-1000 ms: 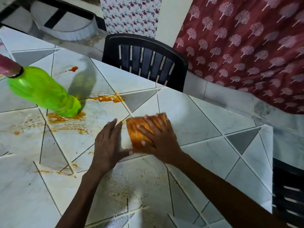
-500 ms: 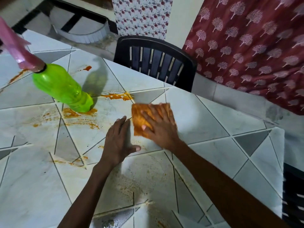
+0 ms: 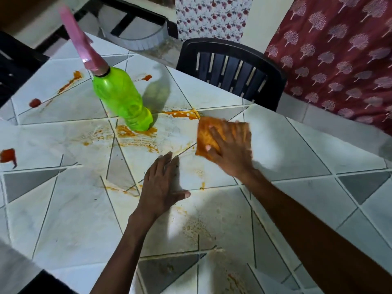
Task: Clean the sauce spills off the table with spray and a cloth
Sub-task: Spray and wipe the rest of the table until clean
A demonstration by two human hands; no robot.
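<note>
Cloth [image 3: 206,132], orange with sauce and folded square, lies flat on the tiled desk [image 3: 297,158] at about one o'clock from the middle of the view, pinned under my right hand [image 3: 230,153]. That hand lies palm down, its fingers straight and spread across the fabric, pressing rather than gripping, and it shows blurred. My right forearm runs in from five o'clock, stretched long and low over the tiles.

My left hand [image 3: 162,187] rests flat on the desk at seven o'clock of the cloth, apart from it. Its fingers are together and point to twelve, the thumb is out toward three, and it holds nothing. Its forearm comes up from six o'clock.

The green spray bottle [image 3: 123,100] with its pink trigger head [image 3: 84,47] stands at ten o'clock of the cloth, base in an orange sauce smear [image 3: 135,139]. A sauce streak [image 3: 182,113] ends just beside the cloth's far-left corner. A red blob [image 3: 35,102] sits toward nine o'clock. A black slatted chair [image 3: 231,68] stands beyond the desk's edge at twelve.
</note>
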